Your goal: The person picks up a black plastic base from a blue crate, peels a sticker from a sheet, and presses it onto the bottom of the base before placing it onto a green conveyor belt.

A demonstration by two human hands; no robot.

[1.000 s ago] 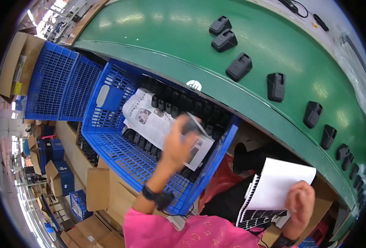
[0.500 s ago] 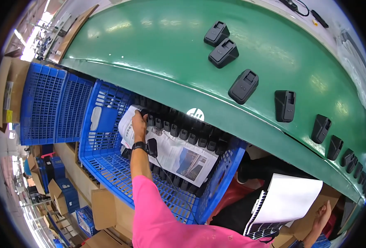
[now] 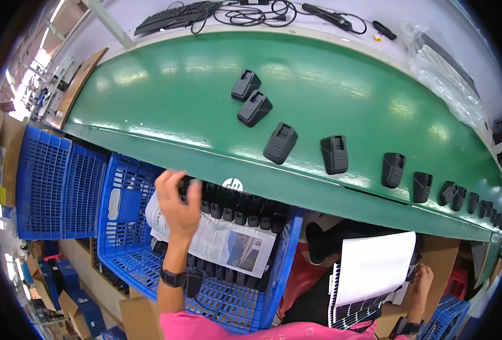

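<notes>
My left hand (image 3: 178, 207) is raised over the near side of the green bench, fingers spread, somewhat blurred and holding nothing. Below it stands a blue plastic basket (image 3: 127, 269) with rows of small black charging docks (image 3: 228, 214). A printed sheet (image 3: 219, 241) with a picture lies among the docks. At the lower right, my right hand (image 3: 423, 282) has its fingers curled beside a ring-bound pad with white pages (image 3: 375, 263). Something dark shows at its fingertips, partly hidden by the pad. Each wrist wears a black band.
On the green bench (image 3: 166, 107), several black docks (image 3: 280, 143) form a line curving right. Behind lie a keyboard (image 3: 177, 18), cables and clear plastic wrap (image 3: 443, 73). More blue baskets (image 3: 44, 184) stand left; an open cardboard box (image 3: 439, 258) is beyond the pad.
My left hand has lifted off the docks in the basket and opened. My right hand has moved in to the pad's right edge, fingers now curled. The view has shifted, showing more of the bench's back.
</notes>
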